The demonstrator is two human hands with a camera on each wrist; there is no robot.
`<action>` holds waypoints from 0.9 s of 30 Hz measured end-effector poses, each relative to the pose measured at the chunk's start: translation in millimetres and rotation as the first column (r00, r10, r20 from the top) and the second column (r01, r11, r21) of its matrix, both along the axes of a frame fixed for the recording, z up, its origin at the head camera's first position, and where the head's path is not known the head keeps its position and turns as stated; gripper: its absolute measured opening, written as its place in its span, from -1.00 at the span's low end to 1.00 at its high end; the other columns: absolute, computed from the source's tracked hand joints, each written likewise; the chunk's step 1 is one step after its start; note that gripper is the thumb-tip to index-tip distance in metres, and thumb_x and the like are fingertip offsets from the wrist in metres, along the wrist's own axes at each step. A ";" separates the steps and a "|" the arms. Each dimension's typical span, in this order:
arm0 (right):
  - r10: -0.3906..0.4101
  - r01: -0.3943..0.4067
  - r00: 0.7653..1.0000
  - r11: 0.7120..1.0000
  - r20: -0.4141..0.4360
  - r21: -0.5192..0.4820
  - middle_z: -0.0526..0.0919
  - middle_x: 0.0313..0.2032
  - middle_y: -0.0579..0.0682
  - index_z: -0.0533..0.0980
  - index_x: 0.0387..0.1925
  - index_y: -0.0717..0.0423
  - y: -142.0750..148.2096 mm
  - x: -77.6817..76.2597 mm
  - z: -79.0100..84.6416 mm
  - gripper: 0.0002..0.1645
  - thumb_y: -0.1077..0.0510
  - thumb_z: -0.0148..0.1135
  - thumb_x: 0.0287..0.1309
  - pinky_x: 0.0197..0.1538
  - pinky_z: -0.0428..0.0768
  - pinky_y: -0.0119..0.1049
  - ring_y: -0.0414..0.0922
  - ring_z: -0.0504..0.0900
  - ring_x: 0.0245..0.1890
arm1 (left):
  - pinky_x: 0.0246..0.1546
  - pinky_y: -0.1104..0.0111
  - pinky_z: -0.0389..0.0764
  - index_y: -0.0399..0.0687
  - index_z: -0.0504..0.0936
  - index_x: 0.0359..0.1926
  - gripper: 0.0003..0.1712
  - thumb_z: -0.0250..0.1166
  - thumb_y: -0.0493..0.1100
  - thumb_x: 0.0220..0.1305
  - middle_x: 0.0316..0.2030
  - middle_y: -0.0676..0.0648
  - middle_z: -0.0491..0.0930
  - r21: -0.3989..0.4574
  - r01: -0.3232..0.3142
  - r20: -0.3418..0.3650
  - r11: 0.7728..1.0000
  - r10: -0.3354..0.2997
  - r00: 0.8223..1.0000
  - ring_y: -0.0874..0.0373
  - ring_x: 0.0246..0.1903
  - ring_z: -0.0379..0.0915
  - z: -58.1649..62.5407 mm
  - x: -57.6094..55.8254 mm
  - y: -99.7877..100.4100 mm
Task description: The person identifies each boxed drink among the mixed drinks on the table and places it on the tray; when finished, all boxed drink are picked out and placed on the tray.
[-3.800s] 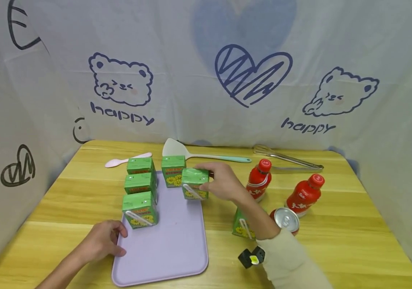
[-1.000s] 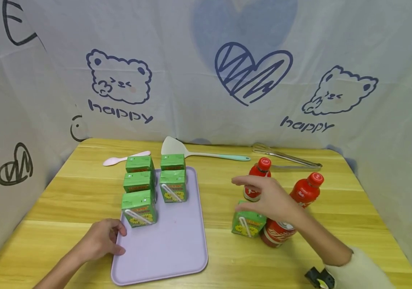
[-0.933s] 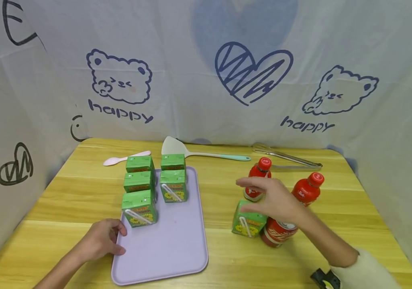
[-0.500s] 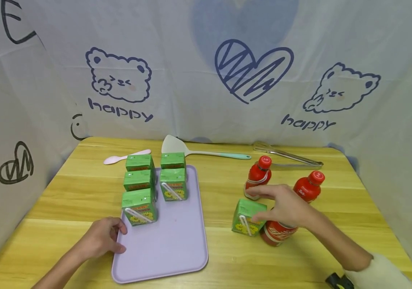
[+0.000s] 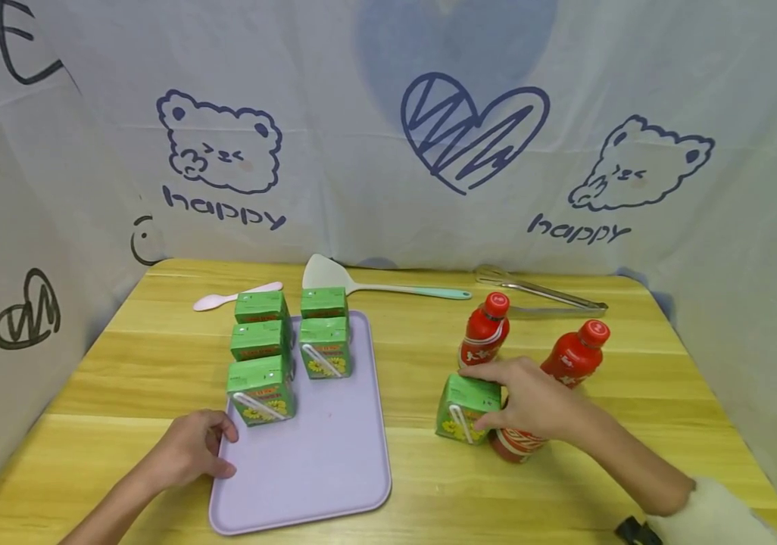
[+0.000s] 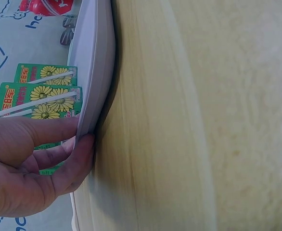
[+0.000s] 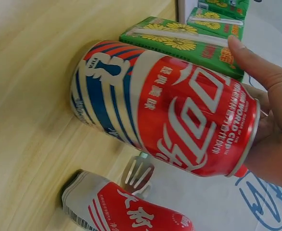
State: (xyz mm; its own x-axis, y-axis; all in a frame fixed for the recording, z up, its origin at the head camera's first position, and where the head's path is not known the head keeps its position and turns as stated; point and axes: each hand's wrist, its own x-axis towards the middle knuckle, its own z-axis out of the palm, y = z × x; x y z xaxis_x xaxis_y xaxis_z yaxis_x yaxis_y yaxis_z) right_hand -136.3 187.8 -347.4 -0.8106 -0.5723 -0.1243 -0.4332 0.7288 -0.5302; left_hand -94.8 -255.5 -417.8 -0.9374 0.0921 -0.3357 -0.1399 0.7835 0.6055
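My left hand (image 5: 187,450) pinches the left rim of the lilac tray (image 5: 320,484); the left wrist view shows the thumb and fingers on either side of that edge. Several green drink cartons (image 5: 262,393) with white straws stand on the tray in two rows. Off the tray, my right hand (image 5: 538,397) is round another green drink carton (image 5: 460,409), thumb at its front and fingers over the far side. In the right wrist view, the thumb lies against this carton (image 7: 184,41). A red soda can (image 7: 165,110) stands just beside it, partly under the hand.
Two red bottles (image 5: 485,333) (image 5: 575,352) stand behind and right of the right hand. Along the back lie a pink spoon (image 5: 225,300), a spatula (image 5: 388,288) with a mint handle, and metal tongs (image 5: 545,295). Printed cloth (image 5: 334,166) closes off the table's back and sides.
Earlier, my right hand set a carton down in the tray's right row. Then it came right, and has now lowered onto the carton beside the can. My left hand stayed at the tray rim.
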 end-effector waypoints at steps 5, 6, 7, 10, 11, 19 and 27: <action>0.003 -0.002 0.999 1.000 -0.035 0.019 0.67 -0.05 0.06 0.47 0.16 0.20 -1.0 0.1 -3.4 -0.25 0.11 0.49 -0.13 -0.18 0.64 -0.34 -0.14 0.66 -0.17 | -0.60 0.40 0.39 -0.22 0.52 -0.35 -0.54 0.55 -0.39 -0.37 -0.58 -0.06 0.44 0.011 -0.005 -0.001 1.000 0.005 1.000 0.14 -0.56 0.34 0.4 0.0 0.3; -0.001 0.002 0.999 1.000 -0.039 0.016 0.68 -0.06 0.06 0.47 0.15 0.20 -1.0 0.2 -4.0 -0.27 0.11 0.49 -0.12 -0.18 0.64 -0.35 -0.15 0.66 -0.18 | -0.60 0.40 0.39 -0.22 0.52 -0.35 -0.53 0.55 -0.39 -0.37 -0.58 -0.06 0.44 0.012 -0.005 -0.004 1.000 0.005 1.000 0.14 -0.56 0.34 0.5 0.2 0.3; -0.004 0.004 0.999 1.000 -0.044 0.013 0.68 -0.07 0.06 0.48 0.15 0.20 -1.0 0.2 -4.7 -0.28 0.12 0.48 -0.12 -0.18 0.64 -0.35 -0.16 0.66 -0.19 | -0.60 0.40 0.39 -0.22 0.52 -0.35 -0.53 0.55 -0.39 -0.37 -0.58 -0.06 0.44 0.015 -0.003 -0.008 1.000 0.003 1.000 0.14 -0.56 0.34 0.4 0.4 0.4; -0.007 0.007 0.998 1.000 -0.066 -0.003 0.69 -0.09 0.06 0.50 0.12 0.21 -1.1 0.2 -6.2 -0.30 0.11 0.48 -0.12 -0.19 0.63 -0.36 -0.17 0.65 -0.20 | -0.59 0.40 0.39 -0.22 0.52 -0.35 -0.53 0.55 -0.39 -0.37 -0.57 -0.06 0.44 0.012 -0.006 -0.009 1.000 0.006 1.000 0.14 -0.55 0.34 0.7 0.7 0.8; -0.008 0.008 0.997 1.000 -0.072 -0.008 0.69 -0.09 0.06 0.50 0.12 0.21 -1.2 0.2 -6.3 -0.31 0.11 0.48 -0.12 -0.19 0.63 -0.37 -0.18 0.65 -0.20 | -0.59 0.40 0.39 -0.22 0.52 -0.35 -0.53 0.55 -0.39 -0.37 -0.57 -0.06 0.44 0.009 -0.007 -0.007 1.000 0.007 1.000 0.14 -0.55 0.34 0.8 0.7 1.0; -0.049 0.045 0.995 0.998 -0.082 -0.041 0.70 -0.12 0.07 0.52 0.09 0.19 -3.4 0.7 1.3 -0.35 0.10 0.48 -0.10 -0.21 0.64 -0.28 -0.18 0.64 -0.24 | -0.59 0.39 0.39 -0.22 0.52 -0.35 -0.54 0.55 -0.39 -0.37 -0.57 -0.07 0.44 0.005 -0.009 0.002 1.000 0.009 1.000 0.14 -0.56 0.34 0.9 1.5 2.6; -0.106 0.093 0.989 0.989 -0.106 -0.118 0.68 -0.13 -0.01 0.55 0.05 0.10 -17.0 3.3 9.0 -0.41 0.09 0.48 -0.10 -0.24 0.61 -0.32 -0.25 0.58 -0.31 | -0.59 0.40 0.38 -0.23 0.52 -0.34 -0.54 0.55 -0.40 -0.35 -0.57 -0.07 0.43 0.001 -0.014 0.010 1.000 0.014 1.000 0.14 -0.55 0.33 1.9 1.0 1.8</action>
